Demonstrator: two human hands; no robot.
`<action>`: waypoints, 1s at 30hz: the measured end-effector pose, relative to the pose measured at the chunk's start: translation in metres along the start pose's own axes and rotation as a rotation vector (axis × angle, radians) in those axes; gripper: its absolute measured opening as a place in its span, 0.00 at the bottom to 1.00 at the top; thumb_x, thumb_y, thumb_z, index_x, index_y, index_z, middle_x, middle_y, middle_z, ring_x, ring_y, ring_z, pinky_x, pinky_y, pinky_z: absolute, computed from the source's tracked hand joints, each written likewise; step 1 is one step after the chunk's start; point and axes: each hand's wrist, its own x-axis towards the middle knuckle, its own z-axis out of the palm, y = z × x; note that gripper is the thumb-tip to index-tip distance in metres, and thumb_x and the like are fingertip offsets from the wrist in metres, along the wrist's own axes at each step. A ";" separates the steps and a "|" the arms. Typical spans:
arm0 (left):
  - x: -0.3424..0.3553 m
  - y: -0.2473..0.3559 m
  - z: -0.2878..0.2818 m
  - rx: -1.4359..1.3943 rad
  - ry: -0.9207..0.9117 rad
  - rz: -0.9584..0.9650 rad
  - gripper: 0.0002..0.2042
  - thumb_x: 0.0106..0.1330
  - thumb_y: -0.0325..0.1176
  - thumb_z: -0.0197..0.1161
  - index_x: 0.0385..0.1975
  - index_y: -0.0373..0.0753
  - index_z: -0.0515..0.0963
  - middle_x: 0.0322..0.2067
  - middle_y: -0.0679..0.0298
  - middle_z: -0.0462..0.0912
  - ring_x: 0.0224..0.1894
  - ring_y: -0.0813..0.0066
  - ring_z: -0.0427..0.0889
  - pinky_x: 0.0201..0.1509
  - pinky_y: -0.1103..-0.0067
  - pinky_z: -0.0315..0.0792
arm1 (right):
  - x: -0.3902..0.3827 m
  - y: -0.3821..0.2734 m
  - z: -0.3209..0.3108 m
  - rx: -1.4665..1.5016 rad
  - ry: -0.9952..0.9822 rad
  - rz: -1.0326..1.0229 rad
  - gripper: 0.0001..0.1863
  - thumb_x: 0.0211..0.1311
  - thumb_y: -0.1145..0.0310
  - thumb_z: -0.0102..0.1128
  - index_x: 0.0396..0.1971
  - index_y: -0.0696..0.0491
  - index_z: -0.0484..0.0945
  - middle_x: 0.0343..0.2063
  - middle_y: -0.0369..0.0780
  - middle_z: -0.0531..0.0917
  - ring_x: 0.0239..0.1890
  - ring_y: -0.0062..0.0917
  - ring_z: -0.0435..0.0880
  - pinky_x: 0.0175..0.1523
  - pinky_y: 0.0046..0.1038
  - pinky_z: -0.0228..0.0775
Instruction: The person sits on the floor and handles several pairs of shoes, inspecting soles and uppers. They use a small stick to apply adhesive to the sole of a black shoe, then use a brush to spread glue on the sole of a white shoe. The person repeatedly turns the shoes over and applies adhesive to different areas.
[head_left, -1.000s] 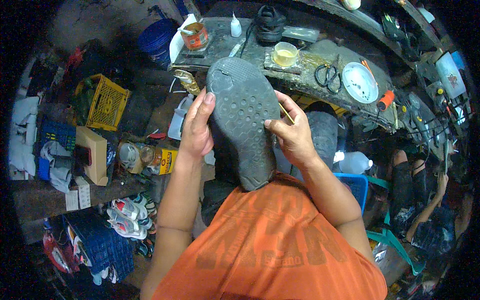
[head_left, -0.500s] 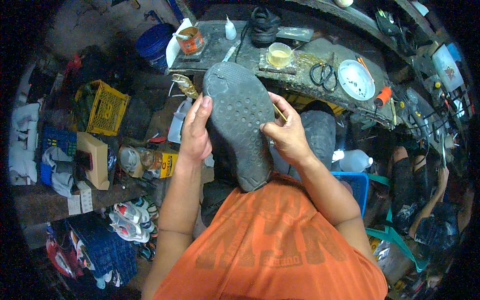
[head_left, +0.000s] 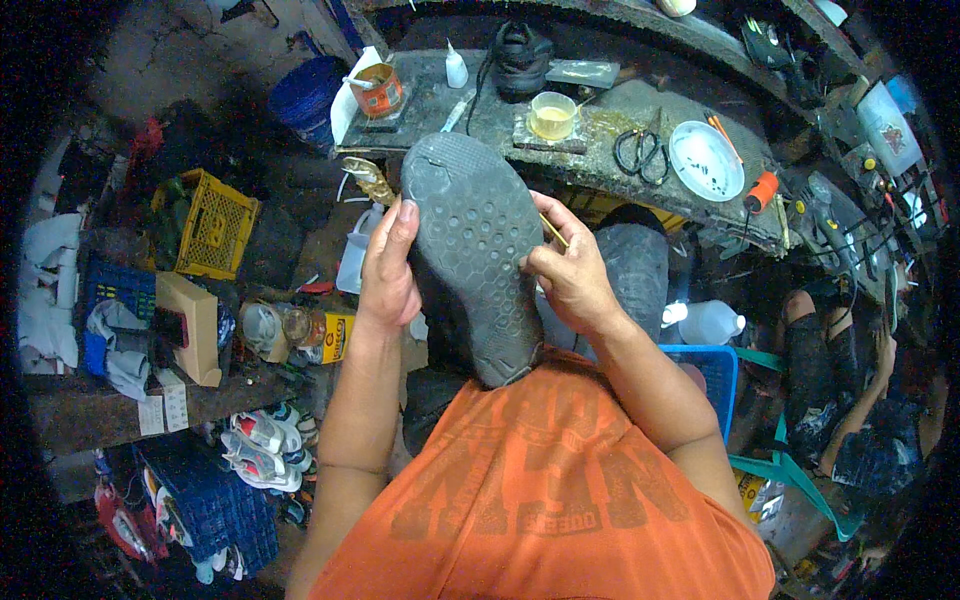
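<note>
A dark grey shoe sole is held up in front of me, its dimpled, honeycomb-patterned tread towards me and its heel end against my orange shirt. Whether an upper is attached behind it is hidden. My left hand grips its left edge, thumb lying along the rim. On the opposite edge my right hand is closed, with a thin yellow stick between the fingers and the thumb tip at the sole's rim. A black shoe stands on the workbench beyond.
The bench carries an orange tin, a white squeeze bottle, a cup of yellowish liquid, scissors and a white bowl. A yellow crate and several shoes are left. Another person's arm is right.
The sole's far end has tipped slightly down and left. Both hands keep their holds, and the stick stays between the right fingers.
</note>
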 end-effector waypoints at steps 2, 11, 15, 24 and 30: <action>0.000 0.001 -0.002 -0.039 -0.026 -0.013 0.24 0.79 0.46 0.49 0.63 0.32 0.68 0.58 0.56 0.79 0.59 0.67 0.79 0.65 0.69 0.72 | 0.002 0.002 -0.002 0.050 -0.022 -0.040 0.35 0.55 0.76 0.58 0.66 0.60 0.66 0.57 0.41 0.78 0.57 0.26 0.79 0.64 0.28 0.71; -0.004 -0.005 -0.012 -0.147 -0.057 0.020 0.24 0.79 0.46 0.49 0.64 0.33 0.68 0.58 0.56 0.79 0.59 0.66 0.79 0.66 0.68 0.71 | 0.000 0.011 -0.018 0.330 0.314 -0.012 0.12 0.75 0.65 0.53 0.51 0.55 0.75 0.42 0.43 0.84 0.42 0.31 0.86 0.46 0.32 0.79; -0.010 0.002 -0.004 -0.072 -0.058 0.084 0.25 0.79 0.47 0.49 0.64 0.33 0.68 0.58 0.57 0.79 0.59 0.68 0.78 0.66 0.70 0.69 | -0.002 0.014 -0.020 0.348 0.267 -0.059 0.12 0.75 0.65 0.53 0.50 0.55 0.76 0.42 0.43 0.84 0.39 0.29 0.86 0.44 0.31 0.80; -0.022 0.019 0.011 0.193 0.032 0.333 0.28 0.77 0.49 0.55 0.63 0.29 0.70 0.56 0.58 0.79 0.58 0.71 0.76 0.65 0.74 0.66 | -0.006 0.007 -0.011 0.077 0.273 -0.112 0.12 0.68 0.71 0.63 0.49 0.58 0.77 0.41 0.44 0.85 0.40 0.27 0.87 0.44 0.27 0.81; -0.036 0.019 0.020 0.507 0.117 0.530 0.36 0.72 0.51 0.63 0.67 0.25 0.65 0.58 0.54 0.78 0.60 0.67 0.75 0.66 0.73 0.65 | -0.011 0.004 -0.004 -0.065 0.232 -0.212 0.11 0.68 0.72 0.63 0.48 0.58 0.78 0.43 0.43 0.86 0.42 0.26 0.86 0.45 0.27 0.81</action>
